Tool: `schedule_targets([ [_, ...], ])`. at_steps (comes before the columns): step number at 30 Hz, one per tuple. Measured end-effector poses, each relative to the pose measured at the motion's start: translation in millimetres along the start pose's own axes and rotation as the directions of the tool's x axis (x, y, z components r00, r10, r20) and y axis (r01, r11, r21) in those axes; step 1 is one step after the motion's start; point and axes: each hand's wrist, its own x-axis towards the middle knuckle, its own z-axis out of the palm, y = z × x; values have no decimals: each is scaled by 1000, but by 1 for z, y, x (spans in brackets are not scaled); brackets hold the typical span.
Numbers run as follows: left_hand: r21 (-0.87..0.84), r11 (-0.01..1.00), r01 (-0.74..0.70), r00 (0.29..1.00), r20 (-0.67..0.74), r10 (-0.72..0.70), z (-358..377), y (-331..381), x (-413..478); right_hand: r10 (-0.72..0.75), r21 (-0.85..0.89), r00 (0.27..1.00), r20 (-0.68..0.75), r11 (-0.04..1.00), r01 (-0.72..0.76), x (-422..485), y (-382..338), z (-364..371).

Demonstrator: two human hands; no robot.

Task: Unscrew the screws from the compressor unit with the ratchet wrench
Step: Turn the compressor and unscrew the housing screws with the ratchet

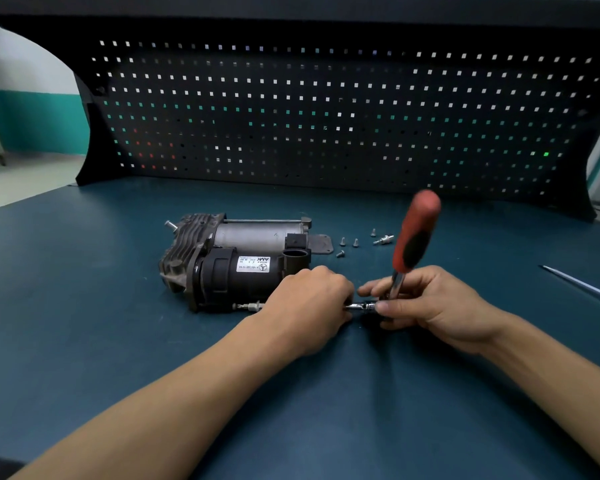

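Blue bench (pixel 84 306), perhaps four loose screws (pixel 342 241)

Compressor unit on the table, both hands just right of it.

The compressor unit (pixel 236 258) lies on the table (pixel 118 341), left of centre, with the pegboard (pixel 326 116) behind. Loose screws (pixel 342 241) and a fitting (pixel 383 240) lie to its right. In front of them the left hand (pixel 312 306) and right hand (pixel 430 303) meet at the ratchet wrench (pixel 414 237). A thin rod (pixel 582 285) lies far right.

A dark teal worktop (pixel 101 306) runs back to a black perforated metal pegboard (pixel 326 116). A thin silver rod (pixel 581 284) lies on it near the right edge.
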Motion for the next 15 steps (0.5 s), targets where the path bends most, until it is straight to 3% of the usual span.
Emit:
schedule_targets([
  [10,50,999,-15,1000,-12,15,1,0,0,-22,76,999,24,997,21,-3,-2,2],
  [15,48,999,-7,1000,-17,7,2,-1,0,-123,-18,992,32,992,124,-7,-6,5],
])
